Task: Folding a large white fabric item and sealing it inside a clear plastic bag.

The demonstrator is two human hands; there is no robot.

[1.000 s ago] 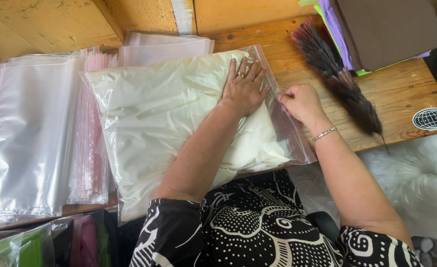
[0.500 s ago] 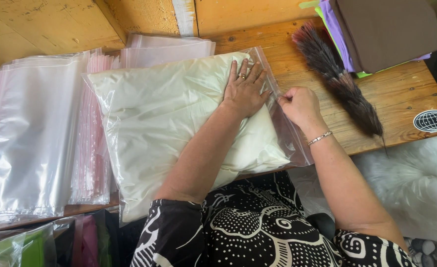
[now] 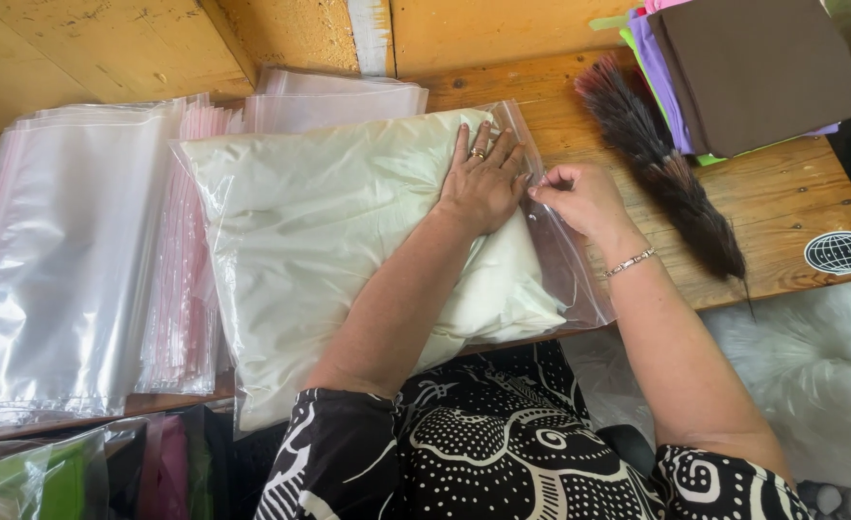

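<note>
On the wooden table (image 3: 782, 207), toward its near edge, a clear bag (image 3: 348, 241) holds cream fabric. The left hand (image 3: 483, 178) presses flat, fingers spread. The right hand (image 3: 580, 197), pinching the bag's seal strip, has slid farther along it than half a second ago: sealing is under way.

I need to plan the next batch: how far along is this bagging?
Done: the cream pillow is fully inside the clear zip bag. In hand: the left hand presses it flat while the right hand pinches the bag's open edge. Left: the seal near the table edge looks unclosed, and a stack of empty bags waits.
</note>
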